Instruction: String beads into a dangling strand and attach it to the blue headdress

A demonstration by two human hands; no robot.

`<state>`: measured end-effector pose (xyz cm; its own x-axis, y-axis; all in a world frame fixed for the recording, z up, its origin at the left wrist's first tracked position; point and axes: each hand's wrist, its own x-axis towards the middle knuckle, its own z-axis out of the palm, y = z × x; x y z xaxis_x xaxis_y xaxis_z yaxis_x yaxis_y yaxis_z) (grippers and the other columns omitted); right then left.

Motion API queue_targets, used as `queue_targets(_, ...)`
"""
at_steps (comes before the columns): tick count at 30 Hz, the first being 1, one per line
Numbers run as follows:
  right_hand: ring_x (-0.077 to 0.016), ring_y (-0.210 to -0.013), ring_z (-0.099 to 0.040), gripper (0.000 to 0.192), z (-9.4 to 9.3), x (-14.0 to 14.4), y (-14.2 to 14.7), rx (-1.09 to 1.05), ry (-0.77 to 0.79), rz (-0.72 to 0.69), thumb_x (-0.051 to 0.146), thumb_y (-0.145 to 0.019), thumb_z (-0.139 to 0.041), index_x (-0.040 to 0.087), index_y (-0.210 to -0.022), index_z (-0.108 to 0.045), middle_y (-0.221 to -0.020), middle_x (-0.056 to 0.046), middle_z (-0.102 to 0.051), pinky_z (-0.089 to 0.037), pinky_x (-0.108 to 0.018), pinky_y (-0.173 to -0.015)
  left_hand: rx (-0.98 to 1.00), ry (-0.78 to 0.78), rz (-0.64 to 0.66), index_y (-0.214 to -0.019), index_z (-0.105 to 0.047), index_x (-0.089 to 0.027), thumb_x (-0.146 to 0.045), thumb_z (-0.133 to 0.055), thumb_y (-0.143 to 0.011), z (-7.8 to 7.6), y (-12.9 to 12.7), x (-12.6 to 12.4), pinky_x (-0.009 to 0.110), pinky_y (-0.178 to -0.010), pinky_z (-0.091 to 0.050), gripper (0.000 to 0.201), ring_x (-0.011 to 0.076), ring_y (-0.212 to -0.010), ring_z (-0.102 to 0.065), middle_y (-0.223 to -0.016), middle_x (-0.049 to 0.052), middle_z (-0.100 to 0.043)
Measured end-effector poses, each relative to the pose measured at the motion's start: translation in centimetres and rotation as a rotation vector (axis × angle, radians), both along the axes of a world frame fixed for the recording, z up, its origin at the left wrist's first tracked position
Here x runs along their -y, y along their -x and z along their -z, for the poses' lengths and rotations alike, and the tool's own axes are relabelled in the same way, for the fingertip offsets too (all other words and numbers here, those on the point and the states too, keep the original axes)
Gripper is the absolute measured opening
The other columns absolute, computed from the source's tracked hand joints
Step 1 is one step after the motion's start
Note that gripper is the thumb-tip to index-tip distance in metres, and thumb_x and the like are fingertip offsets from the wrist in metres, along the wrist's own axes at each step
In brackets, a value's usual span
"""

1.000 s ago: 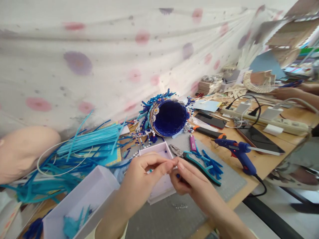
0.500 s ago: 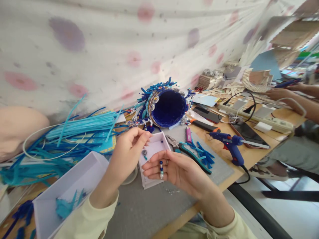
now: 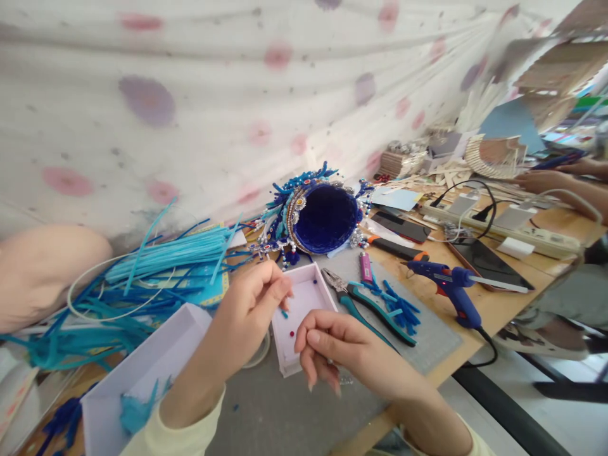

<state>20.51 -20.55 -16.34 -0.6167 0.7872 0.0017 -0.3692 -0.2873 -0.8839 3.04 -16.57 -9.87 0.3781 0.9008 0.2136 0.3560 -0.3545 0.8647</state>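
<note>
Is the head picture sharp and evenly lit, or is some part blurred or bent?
Head view: soft daylight; the blue headpiece and glue gun are sharp, the far right edge is blurred and washed out, the table edge is wide-angle slanted.

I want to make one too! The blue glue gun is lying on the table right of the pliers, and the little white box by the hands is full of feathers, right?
Not quite. In the head view the little white box holds only a few loose beads, not feathers. The glue gun does lie right of the pliers.
</note>
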Motion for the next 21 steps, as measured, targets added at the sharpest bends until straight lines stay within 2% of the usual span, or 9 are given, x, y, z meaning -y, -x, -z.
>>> queue_targets(3, -0.0074, -0.052, -0.061, 0.027, -0.5, 0.4, -0.2, -0.027, -0.026, -0.057, 0.043, -0.094, -0.058, 0.016, -0.094, -0.058, -0.076, -0.003, -0.071, -0.04, -0.017, -0.049, 0.031, -0.054, -0.004, -0.071, -0.053, -0.02, -0.033, -0.045, -0.098, -0.1, 0.0, 1.1, 0.027, -0.067, -0.04, 0.031, 0.0133, -0.069, -0.053, -0.07, -0.001, -0.055)
queue_targets(6, -0.0138, -0.083, -0.07, 0.02, -1.2, 1.0, -0.4, -0.092, -0.074, -0.026, 0.034, -0.091, -0.064, 0.016, -0.099, -0.058, -0.089, -0.008, -0.074, -0.05, -0.027, -0.079, 0.118, -0.102, -0.033, -0.07, -0.055, -0.02, -0.033, -0.048, -0.097, 0.1, -0.3, 2.4, 0.026, -0.066, -0.04, 0.031, 0.0134, -0.068, -0.053, -0.07, 0.0, -0.055)
queue_targets(8, -0.0139, -0.085, -0.069, 0.02, -1.5, 1.4, -0.4, -0.147, -0.084, 0.0, 0.031, -0.089, -0.067, 0.016, -0.099, -0.058, -0.086, -0.007, -0.074, -0.049, -0.03, -0.086, 0.155, -0.107, -0.063, -0.07, -0.057, -0.021, -0.033, -0.051, -0.096, 0.4, -0.6, 3.3, 0.026, -0.064, -0.039, 0.03, 0.0136, -0.068, -0.053, -0.069, 0.0, -0.055)
queue_targets(10, -0.0092, -0.061, -0.064, 0.023, -1.5, 1.6, -0.4, -0.209, -0.037, -0.009, 0.036, -0.09, -0.066, 0.018, -0.099, -0.056, -0.073, -0.001, -0.07, -0.05, -0.023, -0.067, 0.169, -0.105, -0.094, -0.07, -0.058, -0.021, -0.031, -0.053, -0.095, 0.8, -1.1, 4.0, 0.026, -0.063, -0.039, 0.028, 0.0134, -0.068, -0.053, -0.069, -0.001, -0.056)
queue_targets(13, -0.002, -0.037, -0.037, 0.028, -1.1, 1.7, -0.5, -0.209, 0.048, 0.036, 0.044, -0.091, -0.064, 0.019, -0.091, -0.052, -0.053, 0.008, -0.053, -0.029, -0.012, -0.04, 0.193, -0.124, -0.152, -0.07, -0.06, -0.023, -0.029, -0.057, -0.093, 1.2, -2.1, 4.5, 0.025, -0.062, -0.039, 0.024, 0.0132, -0.068, -0.053, -0.07, -0.001, -0.057)
queue_targets(15, -0.0014, -0.037, -0.03, 0.032, -0.8, 1.6, -0.8, -0.182, 0.082, 0.09, 0.046, -0.089, -0.066, 0.018, -0.084, -0.05, -0.049, 0.011, -0.043, -0.02, -0.013, -0.037, 0.18, -0.127, -0.187, -0.07, -0.062, -0.023, -0.03, -0.059, -0.091, 1.4, -2.7, 4.5, 0.025, -0.06, -0.039, 0.023, 0.0135, -0.065, -0.052, -0.07, -0.001, -0.057)
queue_targets(17, -0.0014, -0.037, -0.027, 0.032, -0.5, 1.4, -1.3, -0.197, 0.099, 0.118, 0.046, -0.089, -0.066, 0.019, -0.082, -0.05, -0.047, 0.012, -0.039, -0.018, -0.014, -0.037, 0.136, -0.119, -0.206, -0.07, -0.064, -0.024, -0.031, -0.06, -0.091, 1.3, -3.0, 4.2, 0.026, -0.06, -0.04, 0.023, 0.0143, -0.064, -0.052, -0.069, -0.001, -0.058)
queue_targets(19, -0.0017, -0.034, -0.025, 0.028, -0.3, 1.1, -2.0, -0.22, 0.111, 0.14, 0.043, -0.093, -0.062, 0.019, -0.083, -0.05, -0.045, 0.012, -0.043, -0.019, -0.014, -0.036, 0.075, -0.128, -0.229, -0.069, -0.064, -0.024, -0.032, -0.059, -0.091, 1.0, -2.7, 3.6, 0.026, -0.062, -0.042, 0.023, 0.0153, -0.066, -0.054, -0.07, 0.0, -0.06)
queue_targets(21, -0.0025, -0.035, -0.033, 0.024, -0.1, 0.7, -2.7, -0.249, 0.125, 0.202, 0.039, -0.096, -0.058, 0.019, -0.084, -0.051, -0.046, 0.009, -0.052, -0.026, -0.014, -0.04, -0.013, -0.152, -0.268, -0.071, -0.064, -0.025, -0.032, -0.059, -0.091, 0.7, -2.0, 2.6, 0.025, -0.066, -0.044, 0.022, 0.016, -0.072, -0.057, -0.073, 0.0, -0.063)
